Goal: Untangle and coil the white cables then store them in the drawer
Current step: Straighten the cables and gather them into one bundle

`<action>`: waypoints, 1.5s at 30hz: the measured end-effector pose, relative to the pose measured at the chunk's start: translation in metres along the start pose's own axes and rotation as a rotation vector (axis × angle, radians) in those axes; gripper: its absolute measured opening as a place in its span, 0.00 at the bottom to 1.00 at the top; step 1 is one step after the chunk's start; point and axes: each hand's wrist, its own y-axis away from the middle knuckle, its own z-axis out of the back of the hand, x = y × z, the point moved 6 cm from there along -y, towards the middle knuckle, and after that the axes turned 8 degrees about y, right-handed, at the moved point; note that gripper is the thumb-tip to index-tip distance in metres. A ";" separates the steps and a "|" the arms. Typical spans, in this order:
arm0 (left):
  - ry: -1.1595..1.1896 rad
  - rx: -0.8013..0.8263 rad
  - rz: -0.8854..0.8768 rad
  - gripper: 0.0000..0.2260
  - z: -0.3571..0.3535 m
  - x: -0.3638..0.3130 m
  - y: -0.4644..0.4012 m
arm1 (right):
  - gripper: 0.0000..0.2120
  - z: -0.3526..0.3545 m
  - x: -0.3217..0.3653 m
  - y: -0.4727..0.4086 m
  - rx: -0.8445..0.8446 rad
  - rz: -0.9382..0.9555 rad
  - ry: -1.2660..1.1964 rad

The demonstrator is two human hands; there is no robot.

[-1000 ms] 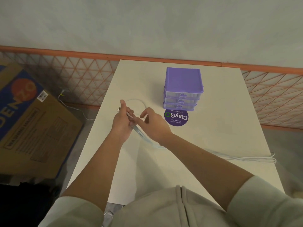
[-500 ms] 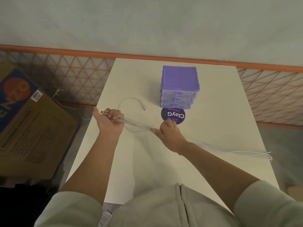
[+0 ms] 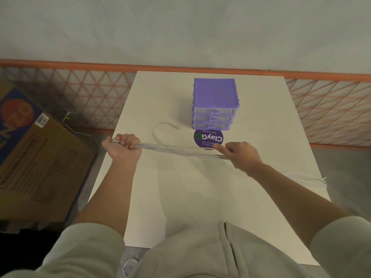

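Plainly the job is at the straightening stage: the bundle of white cables (image 3: 180, 150) is stretched taut above the table (image 3: 200, 197) between both hands, with its far ends trailing off to the table's right edge. The left hand (image 3: 123, 146) is clenched around one end, a connector tip poking out past the fist, while the right hand (image 3: 240, 155) pinches the strands lightly, forefinger extended along them, as if to run down their length. Judging from this, the next move calls for sliding on toward the loose ends to part the strands, then winding them into a coil. A separate short white cable (image 3: 162, 130) lies curled on the table just behind. Beyond it stands the purple drawer unit (image 3: 215, 103), all drawers closed, so one must be opened before storing. A round purple sticker (image 3: 208, 138) sits at its foot, and a cardboard box (image 3: 40, 161) rests on the floor at left.
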 end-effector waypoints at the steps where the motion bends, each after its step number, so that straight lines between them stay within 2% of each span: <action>1: -0.020 0.000 -0.007 0.15 0.000 0.001 0.000 | 0.30 0.003 -0.004 -0.001 -0.010 -0.006 0.058; 4: -0.099 -0.010 -0.020 0.17 0.003 0.007 0.000 | 0.31 0.006 -0.011 -0.004 -0.026 -0.030 0.202; 6: -0.150 -0.004 -0.031 0.15 0.002 0.008 0.001 | 0.31 0.006 -0.013 -0.005 -0.015 -0.045 0.219; 13: -0.156 0.059 -0.056 0.10 -0.003 0.001 -0.002 | 0.23 0.003 -0.014 -0.002 0.071 -0.007 0.065; 17: -0.121 0.039 -0.063 0.10 -0.001 0.002 0.000 | 0.31 -0.003 -0.021 0.000 0.097 -0.019 0.026; 23: -0.177 -0.105 -0.156 0.17 0.005 -0.012 -0.002 | 0.34 0.000 -0.060 0.006 0.119 -0.140 0.167; 27: -0.459 -0.127 -0.236 0.20 -0.006 -0.016 0.004 | 0.36 0.000 -0.078 0.011 0.137 -0.223 0.191; 31: -0.876 -0.055 -0.307 0.20 -0.028 0.007 0.019 | 0.34 -0.004 -0.065 0.010 0.083 -0.186 0.118; 34: -1.161 0.101 -0.272 0.05 -0.038 0.037 0.022 | 0.30 -0.006 -0.059 0.014 0.055 -0.155 0.065; 35: -1.244 0.159 -0.247 0.04 -0.039 0.049 0.024 | 0.30 -0.005 -0.058 0.015 0.039 -0.159 0.057; 37: -1.434 0.260 -0.228 0.11 -0.040 0.075 0.033 | 0.28 -0.001 -0.054 0.016 -0.002 -0.171 0.058; 41: -1.826 0.522 -0.223 0.13 -0.035 0.135 0.057 | 0.25 0.000 -0.048 0.015 -0.049 -0.162 0.022; 45: -2.052 0.750 -0.065 0.16 -0.015 0.184 0.073 | 0.23 -0.006 -0.045 0.010 0.020 -0.127 -0.234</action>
